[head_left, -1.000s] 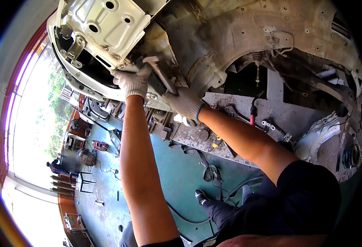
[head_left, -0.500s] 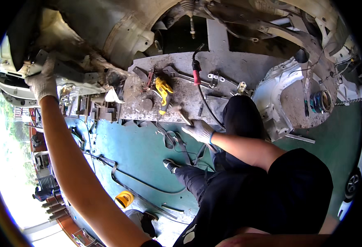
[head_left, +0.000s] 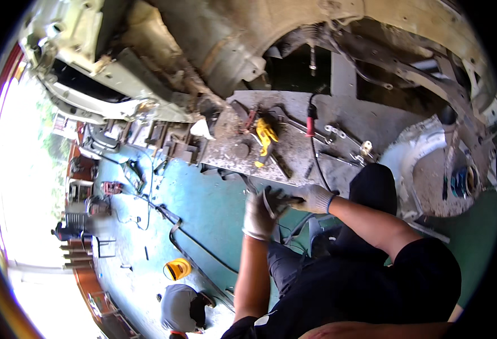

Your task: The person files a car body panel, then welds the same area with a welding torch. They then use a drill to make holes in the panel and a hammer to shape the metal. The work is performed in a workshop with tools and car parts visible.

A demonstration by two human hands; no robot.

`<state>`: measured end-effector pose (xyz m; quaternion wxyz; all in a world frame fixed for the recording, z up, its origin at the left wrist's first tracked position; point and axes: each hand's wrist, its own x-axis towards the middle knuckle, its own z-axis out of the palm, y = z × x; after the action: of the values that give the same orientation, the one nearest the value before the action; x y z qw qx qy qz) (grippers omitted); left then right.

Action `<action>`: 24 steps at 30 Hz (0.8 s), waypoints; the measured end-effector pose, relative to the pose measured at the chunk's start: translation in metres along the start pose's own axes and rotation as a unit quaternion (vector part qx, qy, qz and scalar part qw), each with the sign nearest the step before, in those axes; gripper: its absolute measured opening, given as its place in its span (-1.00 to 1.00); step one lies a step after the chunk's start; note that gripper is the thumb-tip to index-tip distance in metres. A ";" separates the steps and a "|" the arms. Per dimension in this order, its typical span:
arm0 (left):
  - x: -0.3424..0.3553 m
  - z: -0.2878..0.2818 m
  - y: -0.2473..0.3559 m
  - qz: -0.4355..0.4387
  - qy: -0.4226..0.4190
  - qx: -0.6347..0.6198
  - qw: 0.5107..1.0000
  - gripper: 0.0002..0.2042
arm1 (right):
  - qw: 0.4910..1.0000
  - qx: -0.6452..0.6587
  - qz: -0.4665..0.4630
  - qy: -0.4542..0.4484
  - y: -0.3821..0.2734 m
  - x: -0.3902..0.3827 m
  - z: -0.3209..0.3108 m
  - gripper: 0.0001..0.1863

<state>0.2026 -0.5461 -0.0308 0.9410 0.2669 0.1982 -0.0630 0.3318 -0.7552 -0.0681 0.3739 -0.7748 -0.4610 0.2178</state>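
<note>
Above my lap, in front of the bench edge, my hands meet. My left hand (head_left: 261,216), in a pale work glove with dark fingers, is curled and turned toward the right one. My right hand (head_left: 314,199), gloved too, is closed at the left hand's fingertips. Something dark between them is too unclear to name. Nearest beyond them is the metal bench (head_left: 226,153). On it lie a yellow power tool (head_left: 266,135) and a short dark bar (head_left: 282,167).
A stripped car body (head_left: 220,51) arches over the bench. Locking clamps (head_left: 338,133) and a red-handled cable (head_left: 311,125) lie on the right. A tape-like roll (head_left: 464,183) sits far right. On the floor are a yellow bucket (head_left: 178,269), hoses, and a crouching person (head_left: 180,308).
My left hand has come away from the car body, down to my right hand. The right hand has drawn back from the bench edge; the hammer seen in it earlier is no longer clear. The view has turned left.
</note>
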 end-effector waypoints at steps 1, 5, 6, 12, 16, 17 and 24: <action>-0.007 0.002 -0.025 0.018 0.053 0.000 0.998 -0.54 | 0.999 -0.008 -0.017 -0.036 0.004 0.003 -0.001 -0.69; -0.032 0.015 -0.062 0.168 0.060 0.377 0.909 -0.66 | 0.988 -0.041 -0.085 -0.124 0.022 0.013 0.002 -0.56; -0.040 0.016 -0.063 0.181 0.096 0.339 0.918 -0.67 | 0.985 -0.052 -0.106 -0.124 0.027 0.020 -0.001 -0.53; -0.117 0.002 -0.067 0.186 0.280 0.049 0.940 -0.78 | 0.973 -0.182 0.109 -0.085 0.102 0.109 -0.089 -0.41; -0.190 0.007 -0.091 0.257 0.468 0.137 0.835 -0.75 | 0.963 -0.148 0.221 -0.049 0.182 0.149 -0.128 -0.72; -0.206 0.006 -0.102 0.282 0.506 0.131 0.805 -0.73 | 0.959 -0.118 0.256 -0.031 0.203 0.154 -0.124 -0.79; -0.329 0.025 -0.216 0.360 0.668 0.062 0.648 -0.76 | 0.899 0.008 0.421 0.120 0.298 0.185 -0.016 -0.09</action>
<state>-0.1375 -0.7391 0.0195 0.4841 0.3448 0.6567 0.4642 0.5958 -0.6872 -0.2892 0.3062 -0.9137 -0.0410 0.2640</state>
